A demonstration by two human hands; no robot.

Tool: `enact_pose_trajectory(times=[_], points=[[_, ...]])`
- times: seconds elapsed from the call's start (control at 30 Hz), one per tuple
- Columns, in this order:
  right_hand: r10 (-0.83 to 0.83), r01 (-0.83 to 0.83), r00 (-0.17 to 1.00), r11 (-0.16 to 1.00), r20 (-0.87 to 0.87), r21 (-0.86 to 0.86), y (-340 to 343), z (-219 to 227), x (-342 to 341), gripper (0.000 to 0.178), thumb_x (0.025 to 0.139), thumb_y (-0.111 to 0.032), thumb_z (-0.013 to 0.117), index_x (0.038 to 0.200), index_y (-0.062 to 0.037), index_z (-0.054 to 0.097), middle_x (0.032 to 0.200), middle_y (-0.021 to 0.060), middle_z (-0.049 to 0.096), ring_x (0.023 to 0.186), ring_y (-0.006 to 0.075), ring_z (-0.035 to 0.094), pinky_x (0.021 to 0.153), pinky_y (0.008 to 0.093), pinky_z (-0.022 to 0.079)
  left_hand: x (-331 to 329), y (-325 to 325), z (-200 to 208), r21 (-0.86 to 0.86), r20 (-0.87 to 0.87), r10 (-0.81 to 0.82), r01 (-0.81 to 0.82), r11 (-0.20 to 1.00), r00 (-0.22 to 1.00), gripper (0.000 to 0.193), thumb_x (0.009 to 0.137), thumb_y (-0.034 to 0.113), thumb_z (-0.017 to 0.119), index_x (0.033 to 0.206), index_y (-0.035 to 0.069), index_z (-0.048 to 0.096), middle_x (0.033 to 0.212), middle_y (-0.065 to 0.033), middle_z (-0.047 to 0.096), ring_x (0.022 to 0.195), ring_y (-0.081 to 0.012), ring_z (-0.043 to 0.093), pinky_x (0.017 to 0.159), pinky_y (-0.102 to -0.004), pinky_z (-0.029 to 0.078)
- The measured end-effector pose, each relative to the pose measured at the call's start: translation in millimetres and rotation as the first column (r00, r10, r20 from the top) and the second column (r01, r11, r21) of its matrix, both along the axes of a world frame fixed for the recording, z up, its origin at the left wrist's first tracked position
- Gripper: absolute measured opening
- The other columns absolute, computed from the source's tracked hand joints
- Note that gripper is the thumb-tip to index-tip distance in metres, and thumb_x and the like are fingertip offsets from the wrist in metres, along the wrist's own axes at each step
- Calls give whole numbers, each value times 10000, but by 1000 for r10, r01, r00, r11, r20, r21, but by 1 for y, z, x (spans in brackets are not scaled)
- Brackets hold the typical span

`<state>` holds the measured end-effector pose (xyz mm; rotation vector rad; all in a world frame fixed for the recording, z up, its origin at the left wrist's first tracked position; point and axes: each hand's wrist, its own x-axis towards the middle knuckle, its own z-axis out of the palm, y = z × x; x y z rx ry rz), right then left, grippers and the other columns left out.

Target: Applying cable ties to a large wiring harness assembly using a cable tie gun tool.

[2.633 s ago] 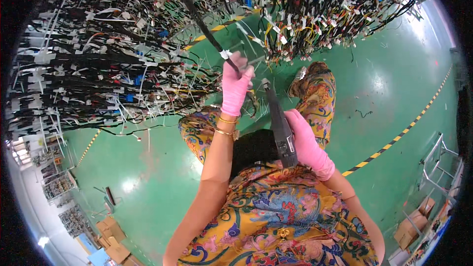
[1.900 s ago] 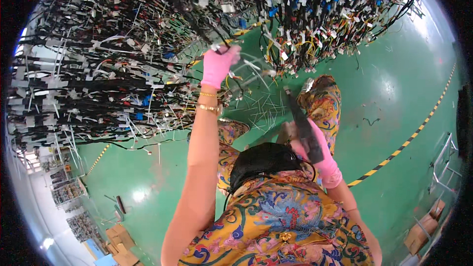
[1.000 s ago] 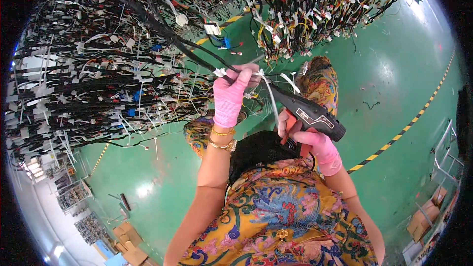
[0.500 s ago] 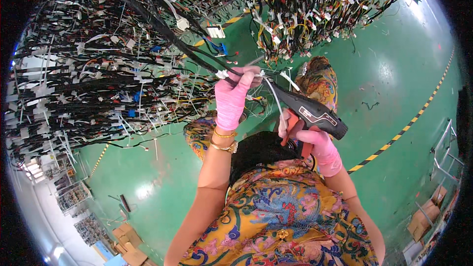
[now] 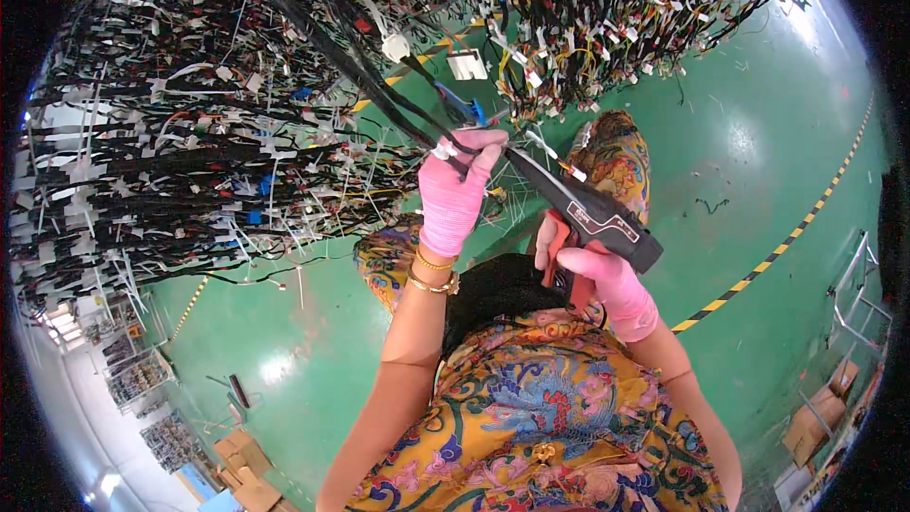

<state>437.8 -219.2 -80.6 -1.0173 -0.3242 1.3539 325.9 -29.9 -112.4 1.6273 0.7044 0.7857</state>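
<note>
My left hand [image 5: 451, 201], in a pink glove, is closed around a black-sleeved wire harness [image 5: 384, 100] that runs down from the upper left. A white tie or tag [image 5: 445, 149] shows on the harness by my fingers. From its branches hang a round white connector [image 5: 394, 47], a flat white connector [image 5: 466, 64] and a blue connector [image 5: 471, 111]. My right hand [image 5: 611, 286], also gloved in pink, grips the red handle of a black cable tie gun [image 5: 592, 215]. The gun's nose points up-left and ends close beside my left fingertips, where the exact contact is hard to see.
Dense bundles of hanging wire harnesses [image 5: 152, 161] fill the left, and more [image 5: 588, 19] hang at the top right. Yellow-black tape [image 5: 787, 254] crosses the green floor [image 5: 749, 190]. Cardboard boxes [image 5: 813, 425] and a metal frame [image 5: 858, 284] stand at the right.
The white tie strip that ran from my left fingers toward my right hand no longer shows there. The harness and its connectors shifted right; the gun's rear moved slightly down.
</note>
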Motion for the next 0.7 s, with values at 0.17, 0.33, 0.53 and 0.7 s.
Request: enact_pose_trajectory(times=[0.17, 0.33, 0.53, 0.7], points=[[128, -122, 990, 987, 61, -102, -2, -5, -1, 234, 801, -202, 644, 987, -78, 574, 817, 52, 620, 767, 160, 609, 632, 275, 478, 0, 0, 0, -45, 7, 8, -8, 999, 1000, 127, 945, 38, 682, 1062, -1, 712, 995, -79, 744, 909, -126, 693, 833, -261, 537], [3, 5, 993, 998, -121, 62, 1, -10, -3, 447, 763, -191, 648, 1176, -33, 585, 946, 95, 627, 867, 212, 639, 775, 353, 551, -5, 1, 3, -68, -23, 2, -4, 998, 1000, 128, 942, 33, 683, 1062, 4, 717, 999, -77, 743, 905, -129, 693, 830, -259, 535], [29, 0, 987, 984, -159, 180, 2, -14, 3, 582, 766, -254, 679, 1289, -32, 549, 1018, 99, 630, 927, 223, 641, 807, 374, 557, -9, 4, 4, 53, -96, -57, 62, 997, 994, 190, 994, 77, 625, 1129, -36, 698, 1079, -88, 739, 969, -141, 675, 897, -287, 521], [76, -57, 991, 985, -114, 162, 0, -13, 8, 544, 799, -283, 689, 1266, -35, 564, 985, 79, 629, 884, 196, 633, 722, 342, 559, -9, 5, 2, 88, -90, -76, 84, 993, 993, 182, 992, 62, 620, 1134, -30, 689, 1091, -92, 732, 997, -149, 670, 911, -299, 521]])
